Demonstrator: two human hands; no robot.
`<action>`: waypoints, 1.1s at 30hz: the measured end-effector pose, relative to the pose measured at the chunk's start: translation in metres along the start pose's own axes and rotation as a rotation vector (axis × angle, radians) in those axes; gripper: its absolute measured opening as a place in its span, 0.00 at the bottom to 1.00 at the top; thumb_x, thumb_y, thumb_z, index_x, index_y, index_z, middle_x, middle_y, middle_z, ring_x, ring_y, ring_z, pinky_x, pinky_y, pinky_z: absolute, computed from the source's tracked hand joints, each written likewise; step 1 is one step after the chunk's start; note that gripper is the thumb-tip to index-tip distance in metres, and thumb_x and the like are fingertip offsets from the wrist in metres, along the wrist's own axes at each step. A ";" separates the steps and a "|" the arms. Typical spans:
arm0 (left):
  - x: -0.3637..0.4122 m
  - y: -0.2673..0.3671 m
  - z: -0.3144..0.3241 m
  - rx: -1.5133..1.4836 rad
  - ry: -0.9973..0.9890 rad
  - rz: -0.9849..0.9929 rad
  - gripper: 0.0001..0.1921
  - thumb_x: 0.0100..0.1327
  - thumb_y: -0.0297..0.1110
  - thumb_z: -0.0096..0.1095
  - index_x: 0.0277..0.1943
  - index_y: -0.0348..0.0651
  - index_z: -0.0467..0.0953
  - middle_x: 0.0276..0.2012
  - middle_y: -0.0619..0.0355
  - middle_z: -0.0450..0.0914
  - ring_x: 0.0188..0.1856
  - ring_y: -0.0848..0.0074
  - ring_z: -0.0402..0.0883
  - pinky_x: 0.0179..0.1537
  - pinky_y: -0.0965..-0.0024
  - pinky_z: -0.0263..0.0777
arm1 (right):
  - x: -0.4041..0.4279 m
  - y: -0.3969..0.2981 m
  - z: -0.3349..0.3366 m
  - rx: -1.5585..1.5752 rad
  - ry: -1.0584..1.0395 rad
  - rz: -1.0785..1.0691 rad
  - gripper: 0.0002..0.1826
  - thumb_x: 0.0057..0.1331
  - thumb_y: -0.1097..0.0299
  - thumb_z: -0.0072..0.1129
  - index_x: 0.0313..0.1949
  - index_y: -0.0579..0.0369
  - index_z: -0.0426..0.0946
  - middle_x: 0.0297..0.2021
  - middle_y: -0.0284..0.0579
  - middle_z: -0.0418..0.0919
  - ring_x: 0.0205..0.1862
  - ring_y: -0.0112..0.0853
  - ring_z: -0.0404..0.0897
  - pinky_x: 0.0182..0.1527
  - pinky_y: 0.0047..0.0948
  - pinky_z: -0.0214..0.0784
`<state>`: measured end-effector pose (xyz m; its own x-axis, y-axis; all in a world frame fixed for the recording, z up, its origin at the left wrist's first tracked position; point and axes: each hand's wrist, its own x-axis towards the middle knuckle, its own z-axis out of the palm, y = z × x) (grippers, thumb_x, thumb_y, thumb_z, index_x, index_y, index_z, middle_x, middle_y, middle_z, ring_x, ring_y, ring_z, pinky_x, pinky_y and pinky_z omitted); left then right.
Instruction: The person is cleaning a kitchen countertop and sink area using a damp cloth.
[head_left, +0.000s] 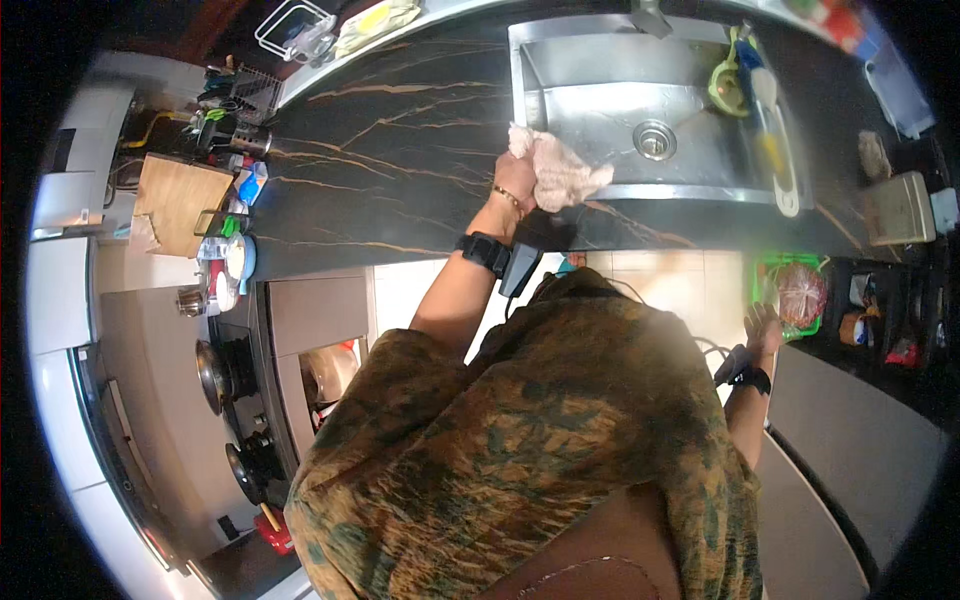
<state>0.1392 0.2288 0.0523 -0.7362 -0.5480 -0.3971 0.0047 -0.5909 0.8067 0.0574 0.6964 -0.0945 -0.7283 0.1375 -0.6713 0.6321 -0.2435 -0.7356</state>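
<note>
My left hand (516, 178) grips a pale pink cloth (559, 169). The cloth hangs over the near left corner of a stainless steel sink (697, 193), partly over the basin and partly on the dark counter (390, 150). My right hand (763, 328) hangs low on the right, fingers loosely apart with nothing seen in them. Beside it is a bright green basket (766, 281) with a filled clear plastic bag (802, 295). Whether the fingertips touch the basket I cannot tell. Each wrist wears a black strap with a device.
A green strainer (726, 86) and brushes lie along the sink's right side, below the tap (651, 19). At left are a wooden cutting board (180, 202), a utensil holder (251, 140) and pans (214, 377) on a stove. Another board (900, 208) stands far right.
</note>
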 end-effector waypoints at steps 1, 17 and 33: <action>-0.001 0.003 0.002 -0.006 -0.001 0.020 0.13 0.59 0.32 0.48 0.41 0.29 0.66 0.35 0.50 0.75 0.37 0.66 0.77 0.37 0.65 0.74 | -0.006 -0.011 0.018 -0.047 -0.062 -0.059 0.24 0.61 0.59 0.42 0.53 0.58 0.58 0.46 0.48 0.68 0.45 0.36 0.71 0.44 0.32 0.62; 0.013 0.082 0.055 -0.606 -0.598 -0.070 0.19 0.59 0.46 0.47 0.44 0.38 0.67 0.35 0.54 0.76 0.35 0.70 0.76 0.39 0.67 0.71 | -0.051 -0.137 0.293 -0.632 -0.833 -0.913 0.09 0.60 0.68 0.47 0.36 0.61 0.70 0.30 0.35 0.73 0.32 0.20 0.68 0.35 0.18 0.61; 0.068 -0.014 0.148 -0.489 -0.140 -0.048 0.10 0.52 0.27 0.53 0.39 0.42 0.69 0.30 0.57 0.74 0.31 0.72 0.77 0.28 0.71 0.72 | 0.065 -0.194 0.455 -1.500 -0.835 -1.478 0.31 0.50 0.73 0.51 0.55 0.54 0.55 0.54 0.61 0.55 0.56 0.51 0.54 0.56 0.39 0.48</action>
<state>-0.0110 0.2874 0.0791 -0.8269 -0.4484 -0.3393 0.2602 -0.8400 0.4761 -0.2333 0.3159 0.0458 -0.3842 -0.9165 0.1112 -0.8899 0.3355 -0.3089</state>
